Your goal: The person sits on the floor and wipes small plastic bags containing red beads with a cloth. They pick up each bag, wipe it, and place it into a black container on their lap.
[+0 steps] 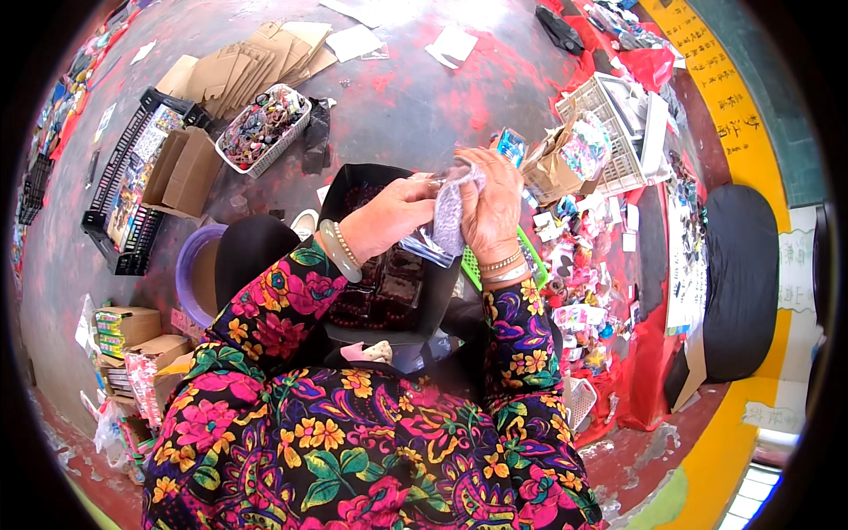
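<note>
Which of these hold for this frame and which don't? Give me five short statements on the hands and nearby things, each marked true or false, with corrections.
1. The right hand holds a fuzzy lavender piece. True.
2. A white basket ahead on the left is heaped with small things. True.
3. The left hand is inside that white basket. False: the left hand is up beside the right hand.
4. The right wrist is bare. False: it wears a bracelet.
5. The purple basin stands on the person's right. False: the purple basin is on the left.
</note>
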